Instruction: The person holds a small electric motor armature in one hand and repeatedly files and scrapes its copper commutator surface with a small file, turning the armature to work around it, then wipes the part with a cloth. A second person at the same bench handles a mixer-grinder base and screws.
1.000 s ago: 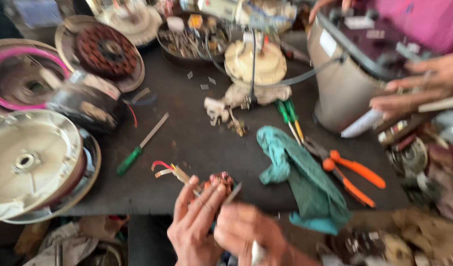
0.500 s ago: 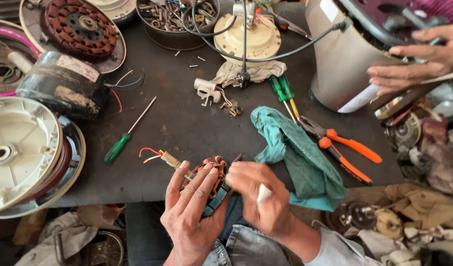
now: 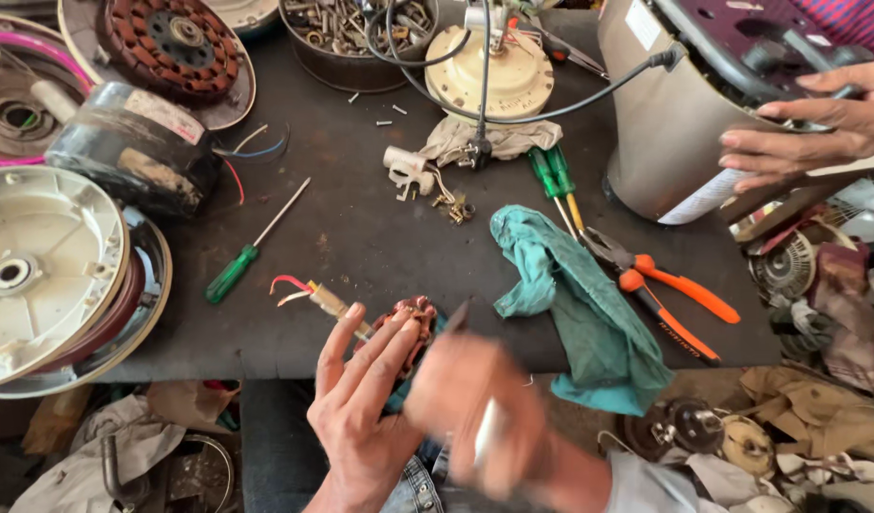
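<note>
A small copper-wound motor coil (image 3: 408,318) with red and white leads (image 3: 299,288) sits at the near edge of the dark workbench (image 3: 361,228). My left hand (image 3: 361,404) cups it from below, fingers spread against it. My right hand (image 3: 475,404) is blurred with motion just right of the coil and seems to grip a thin dark tool whose tip (image 3: 456,315) points at the coil. A pale object shows in that hand.
A green-handled screwdriver (image 3: 252,247) lies left of the coil; a teal rag (image 3: 579,313) and orange-handled pliers (image 3: 670,294) lie right. Fan housings (image 3: 47,275), a black motor (image 3: 133,147) and a bowl of screws (image 3: 347,33) crowd the back. Another person's hands (image 3: 817,119) hold a grey appliance (image 3: 674,104).
The view has drawn closer and steadied. My right hand has shifted and now blurs beside the coil. My left hand stays under it with its fingers spread wider.
</note>
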`<state>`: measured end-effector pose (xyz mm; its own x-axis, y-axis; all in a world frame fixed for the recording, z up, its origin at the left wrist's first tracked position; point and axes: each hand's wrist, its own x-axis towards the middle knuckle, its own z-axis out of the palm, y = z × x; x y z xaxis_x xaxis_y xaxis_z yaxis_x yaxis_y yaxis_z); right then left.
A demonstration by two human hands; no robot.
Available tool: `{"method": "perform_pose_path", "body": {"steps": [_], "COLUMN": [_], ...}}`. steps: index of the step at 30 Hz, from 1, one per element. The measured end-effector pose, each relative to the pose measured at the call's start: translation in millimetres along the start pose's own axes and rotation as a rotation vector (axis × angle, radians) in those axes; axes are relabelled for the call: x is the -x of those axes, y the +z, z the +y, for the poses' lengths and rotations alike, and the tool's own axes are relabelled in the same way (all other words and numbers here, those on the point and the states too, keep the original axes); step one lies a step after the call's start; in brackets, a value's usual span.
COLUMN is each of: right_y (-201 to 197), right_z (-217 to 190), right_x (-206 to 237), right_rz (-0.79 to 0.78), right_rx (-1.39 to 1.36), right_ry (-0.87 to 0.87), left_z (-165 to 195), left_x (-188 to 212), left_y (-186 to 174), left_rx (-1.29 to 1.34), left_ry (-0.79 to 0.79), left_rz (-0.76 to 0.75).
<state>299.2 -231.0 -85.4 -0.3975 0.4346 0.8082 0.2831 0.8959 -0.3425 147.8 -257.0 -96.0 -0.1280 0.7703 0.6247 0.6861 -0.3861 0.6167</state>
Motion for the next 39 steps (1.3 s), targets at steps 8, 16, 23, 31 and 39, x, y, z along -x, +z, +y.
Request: {"method": "perform_pose_path", "body": {"steps": [8,16,23,31,39], "right_y": [-1,2,-1,-1,-4], "right_z": [20,2,8,10,10], "right_x": [32,14,17,23,19], "right_rz": [-0.053,-0.022,-0.008,-0.036,-0.032], "right_rx": [-0.042,-0.006,0.028,0.107,-0.003], "right_ry": [0.122,0.138,0.169,0.14,0.168], "left_z": [-3,-3,-2,1,3], "left_x": [8,6,2,0,-3], "left_y": [3,1,1,0,-3], "left_rx": [-0.004,0.013,0.05,0.014,0.013], "left_ry": [0.0,-0.009,0.012,-0.014,0.02], "left_rz": [-0.015,0.001,0.009,0.034,-0.007]}}
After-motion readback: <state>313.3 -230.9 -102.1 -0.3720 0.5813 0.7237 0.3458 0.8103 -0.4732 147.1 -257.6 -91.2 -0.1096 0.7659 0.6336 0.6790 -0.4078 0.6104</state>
